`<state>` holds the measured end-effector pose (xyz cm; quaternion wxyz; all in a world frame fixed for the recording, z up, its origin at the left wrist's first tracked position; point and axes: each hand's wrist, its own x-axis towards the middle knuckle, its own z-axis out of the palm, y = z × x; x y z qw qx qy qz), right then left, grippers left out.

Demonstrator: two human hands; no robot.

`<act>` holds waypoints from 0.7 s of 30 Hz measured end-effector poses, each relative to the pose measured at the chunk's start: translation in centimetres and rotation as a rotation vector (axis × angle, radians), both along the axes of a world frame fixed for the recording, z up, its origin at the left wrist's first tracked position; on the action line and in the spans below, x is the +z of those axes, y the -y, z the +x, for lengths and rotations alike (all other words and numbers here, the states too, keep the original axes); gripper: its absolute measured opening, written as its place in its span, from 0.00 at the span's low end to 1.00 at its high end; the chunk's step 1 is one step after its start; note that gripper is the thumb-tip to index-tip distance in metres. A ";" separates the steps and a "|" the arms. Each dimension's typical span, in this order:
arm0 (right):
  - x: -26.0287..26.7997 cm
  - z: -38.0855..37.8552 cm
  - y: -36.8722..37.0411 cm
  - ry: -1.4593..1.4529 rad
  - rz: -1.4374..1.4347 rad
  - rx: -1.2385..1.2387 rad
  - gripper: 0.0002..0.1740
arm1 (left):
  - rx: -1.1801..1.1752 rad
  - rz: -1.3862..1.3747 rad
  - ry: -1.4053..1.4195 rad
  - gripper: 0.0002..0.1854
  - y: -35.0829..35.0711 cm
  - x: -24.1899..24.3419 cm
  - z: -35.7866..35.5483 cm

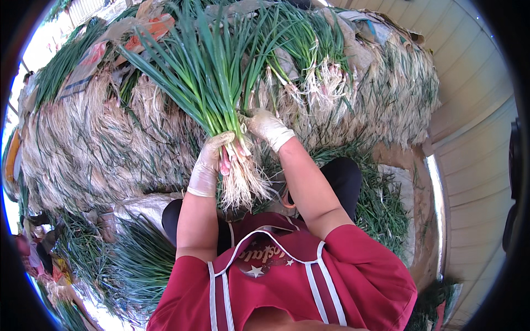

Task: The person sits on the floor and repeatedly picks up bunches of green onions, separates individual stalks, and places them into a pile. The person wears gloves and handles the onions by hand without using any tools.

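Observation:
My left hand, in a thin whitish glove, grips a bunch of leafy alliums, likely green garlic, just above its pinkish bulbs. The long green leaves fan upward and away from me, while the pale stringy roots hang towards my lap. On the bunch's right side, my right hand, gloved alike, has its fingers curled against the stalks at its edge. Its fingertips are partly hidden. Beyond that hand, smaller loose bunches with pink bulbs lie on top of a big heap whose roots face me.
Plastic and woven sacking lies over parts of the heap. Cut leaves litter the ground at my right, and a pile of leaves lies at my left. An orange handle-like loop shows near my lap. A ribbed panel wall curves along the right.

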<state>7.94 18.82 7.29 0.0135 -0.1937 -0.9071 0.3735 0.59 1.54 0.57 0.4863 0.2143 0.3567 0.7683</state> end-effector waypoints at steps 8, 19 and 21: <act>0.7 0.7 -0.2 0.029 0.637 0.092 0.12 | 0.051 -0.259 -0.193 0.17 -1.2 0.7 1.1; -3.9 -0.9 -0.1 -0.779 -1.448 -0.654 0.20 | 0.113 0.433 0.277 0.24 -2.4 2.7 2.8; -5.3 -0.3 -3.4 -0.842 -1.357 -0.728 0.13 | -0.019 0.581 0.299 0.18 -1.6 3.0 2.9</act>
